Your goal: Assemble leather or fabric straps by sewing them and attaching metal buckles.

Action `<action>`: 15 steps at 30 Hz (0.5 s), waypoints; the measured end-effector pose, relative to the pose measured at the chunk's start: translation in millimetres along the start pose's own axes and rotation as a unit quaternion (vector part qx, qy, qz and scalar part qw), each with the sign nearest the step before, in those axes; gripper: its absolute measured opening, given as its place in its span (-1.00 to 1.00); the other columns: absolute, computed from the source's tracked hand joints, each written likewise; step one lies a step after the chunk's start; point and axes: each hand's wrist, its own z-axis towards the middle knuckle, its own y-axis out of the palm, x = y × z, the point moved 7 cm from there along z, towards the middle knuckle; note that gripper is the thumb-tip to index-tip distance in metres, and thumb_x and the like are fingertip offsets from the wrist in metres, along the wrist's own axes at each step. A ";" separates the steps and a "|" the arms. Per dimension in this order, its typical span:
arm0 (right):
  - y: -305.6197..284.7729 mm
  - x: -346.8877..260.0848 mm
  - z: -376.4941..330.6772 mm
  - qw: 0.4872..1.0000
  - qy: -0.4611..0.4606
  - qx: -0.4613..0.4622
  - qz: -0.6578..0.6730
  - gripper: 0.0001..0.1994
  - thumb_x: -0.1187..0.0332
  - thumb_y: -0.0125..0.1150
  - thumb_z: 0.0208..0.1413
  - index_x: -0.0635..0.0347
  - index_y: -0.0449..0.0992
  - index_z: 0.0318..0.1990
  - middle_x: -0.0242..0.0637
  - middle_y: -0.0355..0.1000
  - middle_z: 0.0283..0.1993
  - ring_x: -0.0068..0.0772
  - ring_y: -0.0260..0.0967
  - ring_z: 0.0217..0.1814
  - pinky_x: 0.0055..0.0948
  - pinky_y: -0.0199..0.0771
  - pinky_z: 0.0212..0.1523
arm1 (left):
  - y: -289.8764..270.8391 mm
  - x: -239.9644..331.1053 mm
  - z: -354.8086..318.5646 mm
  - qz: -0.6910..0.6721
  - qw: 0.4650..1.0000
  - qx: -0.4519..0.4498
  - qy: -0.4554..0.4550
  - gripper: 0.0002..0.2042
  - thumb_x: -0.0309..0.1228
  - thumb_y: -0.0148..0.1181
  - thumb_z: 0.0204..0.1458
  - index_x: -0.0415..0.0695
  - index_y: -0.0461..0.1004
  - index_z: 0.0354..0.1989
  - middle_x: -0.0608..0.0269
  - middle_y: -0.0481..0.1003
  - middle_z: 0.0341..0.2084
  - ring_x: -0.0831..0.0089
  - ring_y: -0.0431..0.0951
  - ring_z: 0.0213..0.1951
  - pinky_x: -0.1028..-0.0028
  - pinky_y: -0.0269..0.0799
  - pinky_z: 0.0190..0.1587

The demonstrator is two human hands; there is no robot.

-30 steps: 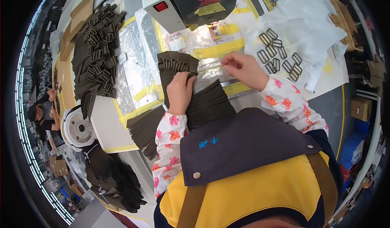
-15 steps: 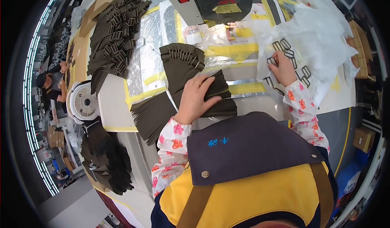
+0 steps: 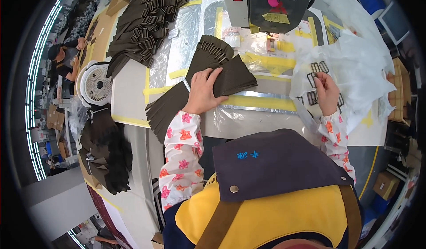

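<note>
We see the left hand (image 3: pixel 205 90) spread flat, palm down, pressing a fanned stack of dark brown strips (image 3: pixel 226 71) onto the bench (image 3: pixel 266 116). The stack lies just above picture centre, with metal buckles at its upper end. At three o'clock from it, the right hand (image 3: pixel 327 92) rests on a white plastic bag (image 3: pixel 359 67), fingers curled among loose rectangular buckles (image 3: pixel 318 67); we cannot tell whether it pinches one. At twelve o'clock stands a grey machine (image 3: pixel 266 3) with a red switch. At ten o'clock lies a big heap of buckled strips (image 3: pixel 142 20), and at nine o'clock a small white fan (image 3: pixel 94 84).
</note>
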 end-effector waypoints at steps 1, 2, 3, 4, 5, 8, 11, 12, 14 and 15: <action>3.2 -9.2 -5.2 1.000 -0.016 -0.009 -0.003 -0.82 0.51 0.10 0.02 0.31 0.43 -0.19 -0.35 0.40 -0.44 -0.63 0.25 -0.51 -0.63 0.29 -0.45 | 1.4 2.5 0.6 0.010 1.000 -0.004 0.019 -0.19 -0.27 0.42 -0.49 -0.09 0.20 0.09 -0.04 0.21 -0.04 0.06 0.19 0.02 0.22 0.02 0.12; 6.6 -18.6 -10.9 0.999 -0.028 -0.017 -0.006 -0.82 0.51 0.10 0.02 0.31 0.43 -0.18 -0.36 0.40 -0.43 -0.65 0.25 -0.50 -0.65 0.29 -0.46 | 2.4 5.6 1.7 0.019 0.999 -0.011 0.040 -0.21 -0.28 0.40 -0.46 -0.09 0.20 0.09 -0.05 0.20 -0.03 0.05 0.18 0.03 0.21 0.01 0.13; 9.6 -26.8 -14.2 1.000 -0.027 -0.012 -0.006 -0.82 0.51 0.10 0.02 0.31 0.43 -0.18 -0.36 0.40 -0.43 -0.65 0.25 -0.50 -0.65 0.29 -0.46 | 3.8 9.3 3.0 0.020 0.999 -0.012 0.045 -0.21 -0.28 0.40 -0.46 -0.09 0.20 0.09 -0.05 0.20 -0.03 0.05 0.18 0.03 0.21 0.01 0.13; 16.2 -28.9 -17.9 0.996 0.025 -0.028 0.076 -0.81 0.51 0.09 0.03 0.31 0.42 -0.17 -0.38 0.39 -0.42 -0.68 0.25 -0.50 -0.68 0.28 -0.47 | 1.8 19.6 -0.5 0.047 0.997 0.032 0.053 -0.26 -0.32 0.37 -0.42 -0.09 0.22 0.08 -0.06 0.19 -0.01 0.04 0.18 0.04 0.19 0.01 0.13; 23.8 -27.6 -22.4 0.984 0.078 -0.042 0.156 -0.81 0.51 0.08 0.04 0.30 0.42 -0.16 -0.40 0.39 -0.41 -0.71 0.25 -0.50 -0.71 0.28 -0.47 | 1.9 30.9 -4.9 0.074 0.993 0.074 0.062 -0.31 -0.35 0.34 -0.37 -0.09 0.23 0.07 -0.07 0.18 0.00 0.04 0.18 0.05 0.18 0.01 0.13; 48.1 -32.9 -37.9 0.968 0.122 -0.096 0.196 -0.76 0.50 0.03 0.08 0.31 0.36 -0.07 -0.44 0.34 -0.38 -0.73 0.21 -0.48 -0.73 0.27 -0.46 | 10.4 64.9 -21.0 0.003 0.986 0.144 0.082 -0.58 -0.48 0.23 -0.26 -0.11 0.40 -0.11 0.11 0.30 -0.13 0.17 0.30 -0.09 0.24 0.16 -0.03; 75.9 -39.3 -52.0 0.943 0.163 -0.164 0.239 -0.73 0.52 0.02 0.08 0.33 0.34 -0.04 -0.41 0.35 -0.36 -0.71 0.23 -0.47 -0.72 0.29 -0.45 | 27.9 72.0 -24.0 0.005 0.979 0.176 0.100 -0.66 -0.53 0.15 -0.24 -0.10 0.44 -0.18 0.26 0.35 -0.27 0.30 0.34 -0.20 0.32 0.19 -0.13; 84.1 -38.8 -57.2 0.925 0.181 -0.195 0.270 -0.72 0.53 0.02 0.08 0.35 0.33 -0.03 -0.39 0.36 -0.34 -0.69 0.25 -0.46 -0.72 0.30 -0.44 | 34.0 71.0 -23.7 0.012 0.979 0.168 0.116 -0.68 -0.53 0.13 -0.24 -0.10 0.46 -0.20 0.28 0.36 -0.29 0.32 0.35 -0.21 0.33 0.19 -0.14; 88.5 -32.4 -68.9 0.920 0.188 -0.188 0.289 -0.72 0.52 0.03 0.07 0.34 0.34 -0.03 -0.40 0.36 -0.36 -0.69 0.27 -0.47 -0.71 0.32 -0.44 | 39.9 72.7 -26.5 0.028 0.975 0.168 0.143 -0.73 -0.51 0.07 -0.23 -0.08 0.49 -0.26 0.33 0.37 -0.34 0.38 0.36 -0.25 0.37 0.18 -0.17; 90.0 -31.1 -72.5 0.913 0.194 -0.185 0.308 -0.72 0.52 0.05 0.07 0.34 0.35 -0.04 -0.41 0.37 -0.37 -0.69 0.29 -0.48 -0.71 0.35 -0.44 | 39.8 71.8 -25.9 0.028 0.975 0.168 0.146 -0.73 -0.51 0.07 -0.23 -0.08 0.49 -0.26 0.33 0.37 -0.34 0.38 0.36 -0.25 0.37 0.18 -0.17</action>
